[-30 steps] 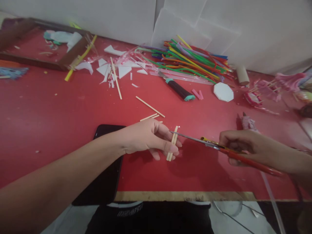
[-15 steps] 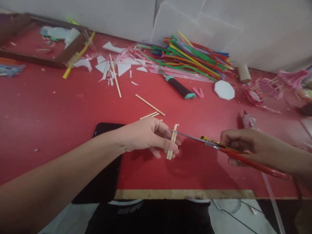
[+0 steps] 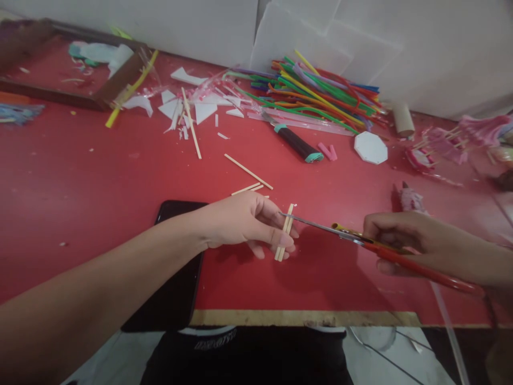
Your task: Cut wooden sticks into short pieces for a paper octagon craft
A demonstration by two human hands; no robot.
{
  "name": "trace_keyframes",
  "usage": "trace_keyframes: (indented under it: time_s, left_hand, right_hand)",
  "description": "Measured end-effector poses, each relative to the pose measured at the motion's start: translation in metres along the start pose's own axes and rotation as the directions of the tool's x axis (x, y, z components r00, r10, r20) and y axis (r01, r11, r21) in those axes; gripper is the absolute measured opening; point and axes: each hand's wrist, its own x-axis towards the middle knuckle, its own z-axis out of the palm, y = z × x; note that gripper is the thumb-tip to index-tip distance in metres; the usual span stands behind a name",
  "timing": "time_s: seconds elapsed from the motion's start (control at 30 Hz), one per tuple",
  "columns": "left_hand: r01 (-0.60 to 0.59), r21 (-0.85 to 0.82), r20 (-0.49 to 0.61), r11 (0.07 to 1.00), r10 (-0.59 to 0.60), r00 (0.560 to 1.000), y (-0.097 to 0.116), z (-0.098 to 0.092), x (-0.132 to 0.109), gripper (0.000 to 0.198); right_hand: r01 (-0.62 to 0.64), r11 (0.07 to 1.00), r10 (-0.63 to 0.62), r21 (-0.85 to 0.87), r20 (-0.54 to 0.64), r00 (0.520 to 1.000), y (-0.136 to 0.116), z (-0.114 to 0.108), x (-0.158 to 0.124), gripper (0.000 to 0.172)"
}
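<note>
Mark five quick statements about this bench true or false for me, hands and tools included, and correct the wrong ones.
1. The left hand holds wooden sticks. True.
2. The right hand holds the black-handled cutter. False: it holds the red-handled scissors; the cutter lies on the red table.
3. In this view, the scissors reach across the sticks. True.
4. The white octagon lies inside the brown frame. False: it lies to the right of the cutter.
5. Multicoloured pipe cleaners lie in a pile toward the back. True.
</note>
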Motion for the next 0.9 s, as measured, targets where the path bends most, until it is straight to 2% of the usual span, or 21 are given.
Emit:
trace_keyframes:
  time_s: [0.1, 0.23, 0.4, 0.6, 0.9]
  left_hand:
    - [0.003, 0.000, 0.015, 1.000, -0.003, 1.000, 0.000, -0.001, 0.000, 0.019]
    - [0.005, 0.000, 0.013, 1.000, -0.005, 1.000, 0.000, 0.000, 0.000, 0.021]
    - [0.007, 0.003, 0.008, 1.000, -0.007, 1.000, 0.000, 0.001, -0.001, 0.023]
    - [-0.011, 0.007, 0.010, 1.000, 0.011, 1.000, 0.001, 0.001, -0.001, 0.015]
    - [-0.019, -0.002, 0.013, 1.000, 0.019, 1.000, 0.000, 0.001, 0.000, 0.013]
  right_hand:
    - [0.005, 0.999, -0.010, 0.037, 0.152, 0.988, 0.002, -0.003, 0.001, 0.036]
    - [0.005, 0.999, -0.011, 0.037, 0.163, 0.987, 0.003, -0.005, 0.002, 0.035]
    - [0.032, 0.999, -0.034, 0.019, 0.142, 0.989, 0.002, -0.004, 0.002, 0.035]
    - [0.037, 0.999, -0.039, 0.024, 0.118, 0.992, 0.002, -0.004, 0.001, 0.036]
    - [0.006, 0.999, -0.003, -0.050, 0.053, 0.999, 0.012, 0.001, 0.003, 0.040]
